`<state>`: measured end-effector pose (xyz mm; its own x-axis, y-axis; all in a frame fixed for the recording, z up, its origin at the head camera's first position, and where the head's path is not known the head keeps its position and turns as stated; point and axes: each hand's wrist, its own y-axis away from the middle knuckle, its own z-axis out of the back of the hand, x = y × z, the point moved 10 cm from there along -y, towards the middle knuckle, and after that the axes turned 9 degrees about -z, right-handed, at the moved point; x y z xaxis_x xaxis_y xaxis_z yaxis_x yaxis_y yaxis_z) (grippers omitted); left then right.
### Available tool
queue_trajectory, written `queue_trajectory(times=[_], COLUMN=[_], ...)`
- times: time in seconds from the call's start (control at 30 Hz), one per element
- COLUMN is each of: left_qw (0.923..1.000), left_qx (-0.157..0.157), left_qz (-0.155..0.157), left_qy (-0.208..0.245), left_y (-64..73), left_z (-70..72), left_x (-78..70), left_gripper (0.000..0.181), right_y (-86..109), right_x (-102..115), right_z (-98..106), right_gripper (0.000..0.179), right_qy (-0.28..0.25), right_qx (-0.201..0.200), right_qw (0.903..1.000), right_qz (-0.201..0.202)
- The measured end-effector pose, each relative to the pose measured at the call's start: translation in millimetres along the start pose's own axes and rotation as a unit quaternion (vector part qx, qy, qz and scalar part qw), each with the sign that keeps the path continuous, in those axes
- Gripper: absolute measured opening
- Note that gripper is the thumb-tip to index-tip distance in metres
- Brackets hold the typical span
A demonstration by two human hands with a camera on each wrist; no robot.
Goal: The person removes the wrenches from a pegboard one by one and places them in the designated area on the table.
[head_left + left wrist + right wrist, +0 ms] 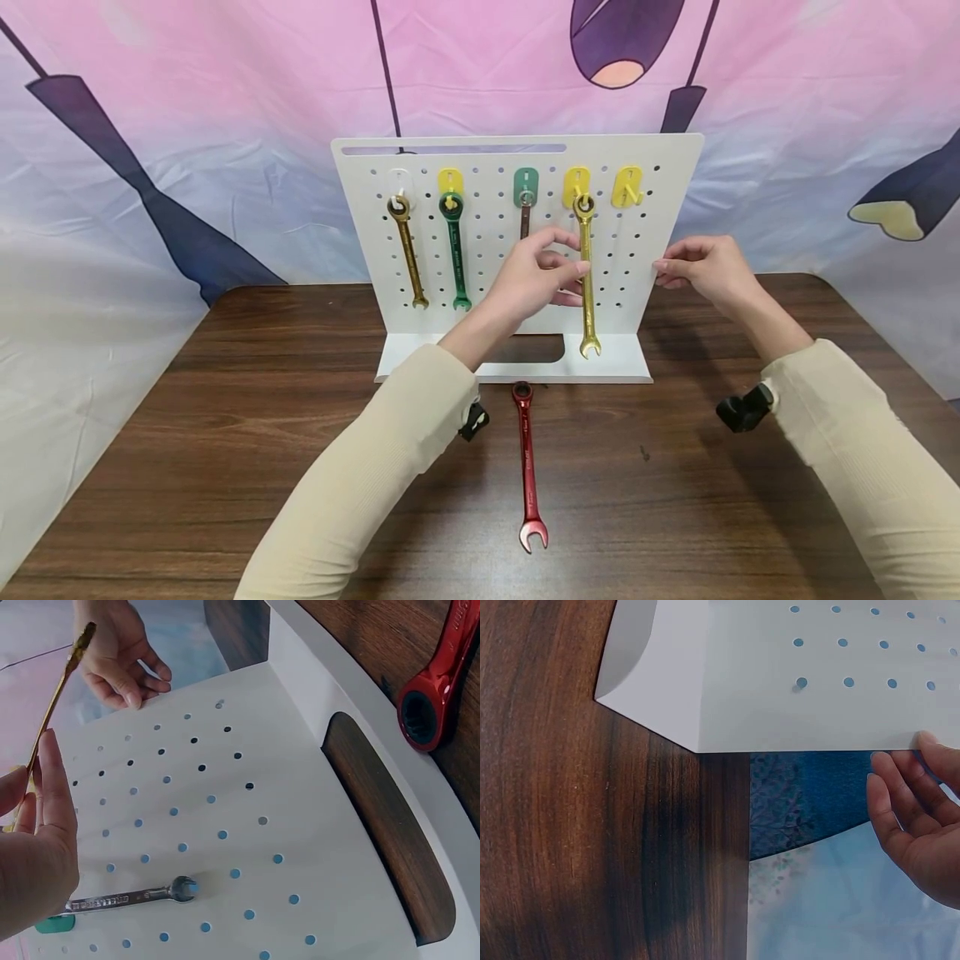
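Observation:
My left hand pinches the shaft of a gold combination wrench between thumb and fingers. This wrench stands upright with its ring end at a yellow hook; whether the ring is over the peg, I cannot tell. At the right edge of the white pegboard, my right hand pinches the board, thumb in front and fingers behind. A silver wrench hangs from the green hook, partly hidden by my left hand in the head view.
A bronze-gold wrench and a green wrench hang on the board's left side. Another yellow hook at the right bears no wrench. On the wooden table, a red wrench lies before the board's base.

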<state>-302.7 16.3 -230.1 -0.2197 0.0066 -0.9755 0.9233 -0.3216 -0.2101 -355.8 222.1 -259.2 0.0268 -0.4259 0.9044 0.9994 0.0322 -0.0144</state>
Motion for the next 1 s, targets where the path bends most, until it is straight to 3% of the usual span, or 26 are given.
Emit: queue_trajectory(times=[0.83, 1.0], left_qw=[0.9995, 0.9998], left_qx=[-0.016, -0.006], left_qz=[-0.016, -0.016], left_qy=[0.020, 0.014], left_y=[6.8, 7.4], left_z=[2.5, -0.5], left_x=[-19.8, -22.1], left_gripper=[0.021, 0.023], right_y=[1.1, 1.3], right_x=[2.1, 2.4], right_z=[0.1, -0.3], right_gripper=[0.022, 0.021], right_qy=[0.005, 0.006], right_qx=[0.000, -0.001], right_qw=[0.9999, 0.9999], right_qz=[0.009, 0.010])
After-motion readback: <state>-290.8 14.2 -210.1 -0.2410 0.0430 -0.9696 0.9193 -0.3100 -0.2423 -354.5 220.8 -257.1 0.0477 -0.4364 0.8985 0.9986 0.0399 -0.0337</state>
